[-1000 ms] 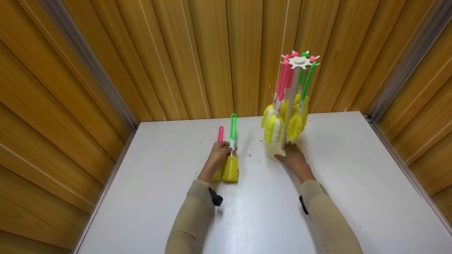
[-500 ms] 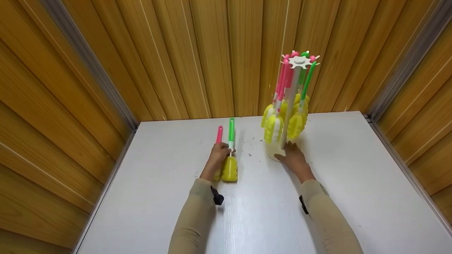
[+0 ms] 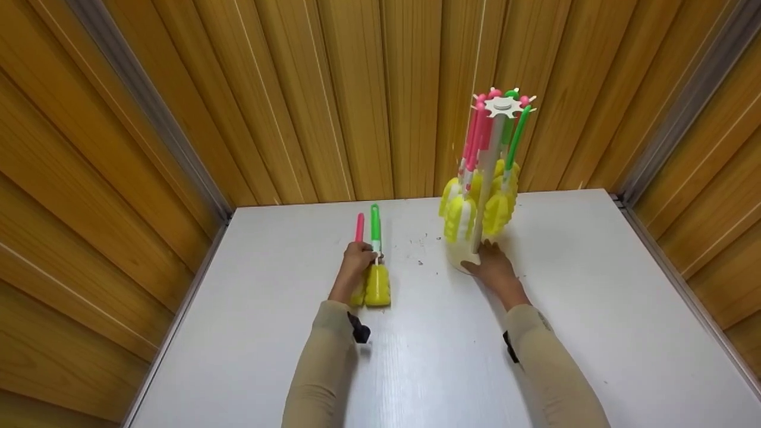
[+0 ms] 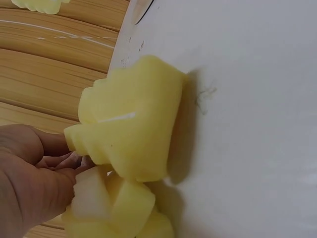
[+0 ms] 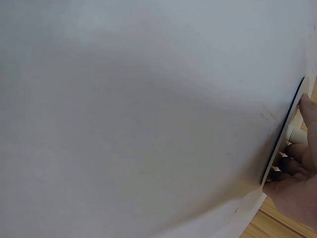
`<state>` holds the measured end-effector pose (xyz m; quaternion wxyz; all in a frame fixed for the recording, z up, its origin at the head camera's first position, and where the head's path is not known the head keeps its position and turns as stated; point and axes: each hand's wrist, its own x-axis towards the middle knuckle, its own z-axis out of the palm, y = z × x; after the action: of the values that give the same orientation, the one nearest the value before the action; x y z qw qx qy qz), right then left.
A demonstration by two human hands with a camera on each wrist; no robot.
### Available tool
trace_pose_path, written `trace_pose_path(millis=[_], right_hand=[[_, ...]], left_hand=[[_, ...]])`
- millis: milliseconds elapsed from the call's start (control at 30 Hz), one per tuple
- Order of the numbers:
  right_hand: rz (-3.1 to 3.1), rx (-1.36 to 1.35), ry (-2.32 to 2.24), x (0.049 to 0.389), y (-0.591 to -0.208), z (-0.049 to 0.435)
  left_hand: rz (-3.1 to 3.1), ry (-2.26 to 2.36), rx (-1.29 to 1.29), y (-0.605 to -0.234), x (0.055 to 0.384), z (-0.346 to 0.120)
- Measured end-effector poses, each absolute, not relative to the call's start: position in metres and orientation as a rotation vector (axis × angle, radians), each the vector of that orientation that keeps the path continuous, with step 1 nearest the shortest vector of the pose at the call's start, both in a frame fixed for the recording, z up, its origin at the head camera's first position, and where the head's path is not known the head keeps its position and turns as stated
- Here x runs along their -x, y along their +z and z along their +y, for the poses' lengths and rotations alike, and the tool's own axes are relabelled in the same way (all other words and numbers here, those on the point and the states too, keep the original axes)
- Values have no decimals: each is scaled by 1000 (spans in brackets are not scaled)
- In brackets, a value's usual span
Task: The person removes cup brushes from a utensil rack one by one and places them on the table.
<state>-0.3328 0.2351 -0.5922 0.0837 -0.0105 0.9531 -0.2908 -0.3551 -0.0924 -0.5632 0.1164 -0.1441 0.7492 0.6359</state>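
Note:
My left hand (image 3: 355,260) grips two sponge bottle brushes side by side, low over the table. The green-handled brush (image 3: 376,228) shows its yellow head pointing toward me; the pink-handled brush (image 3: 359,227) is partly covered by my hand. Both yellow sponge heads (image 4: 143,119) fill the middle of the left wrist view. On the right stands a white rack (image 3: 487,178) with pink- and green-handled sponge brushes hanging round its star-shaped top. My right hand (image 3: 493,267) holds the rack's round base (image 5: 284,136), thumb and fingers spread along its rim near the pole.
A white table (image 3: 434,368) bears both things, with small dark marks between them. Corrugated wood-look walls (image 3: 333,101) stand behind and at both sides, with grey metal strips (image 3: 166,119) at the corners.
My left hand and the two brushes have shifted left, and the green handle's end has dropped a little toward me. My right hand stays on the base.

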Motion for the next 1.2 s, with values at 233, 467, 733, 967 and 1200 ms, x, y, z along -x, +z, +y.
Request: trace_pose_path(millis=[233,467,733,967,1200], right_hand=[[2880,83,-853,335,-596,236],[2899,93,-857,333,-596,236],[2888,64,-863,331,-595,235],[2881,45,-875,332,-595,235],[2890,78,-859,333,-595,235]], left_hand=[[2310,1731,403,-568,362,-87],[2390,1661,376,-570,366,-85],[2375,1664,414,-570,366,-86],[2356,1664,431,-569,365,-85],[2509,1490,390,-568,362,-78]])
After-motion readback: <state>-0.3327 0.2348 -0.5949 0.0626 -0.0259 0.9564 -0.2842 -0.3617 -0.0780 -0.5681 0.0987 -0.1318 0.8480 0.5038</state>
